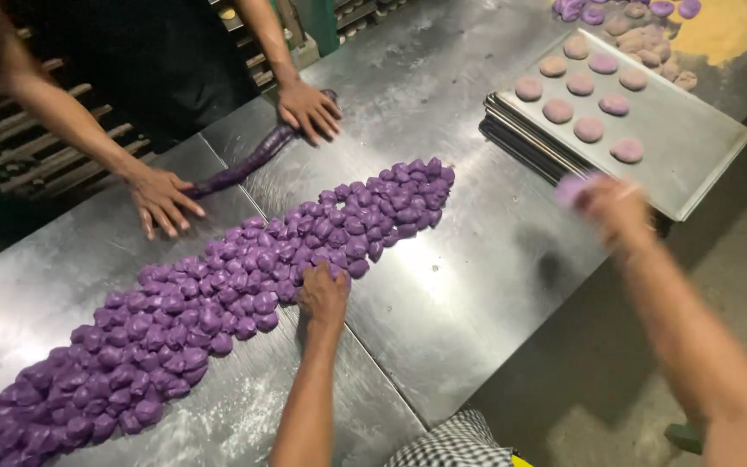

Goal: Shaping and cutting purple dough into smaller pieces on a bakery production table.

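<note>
A long heap of small purple dough pieces (218, 303) runs across the steel table (443, 311). My left hand (323, 294) rests at the heap's near edge, fingers closed on a piece of dough. My right hand (611, 207) is raised and blurred beside the baking tray (693, 143), holding a flattened purple dough piece (574, 188). On the tray lie several flattened purple and pinkish rounds (588, 130).
Across the table another person's two hands (162, 197) (309, 108) roll a long purple dough rope (244, 169). More trays are stacked under the top tray (520, 143). Dough rounds and yellow powder (719, 30) lie at the far right.
</note>
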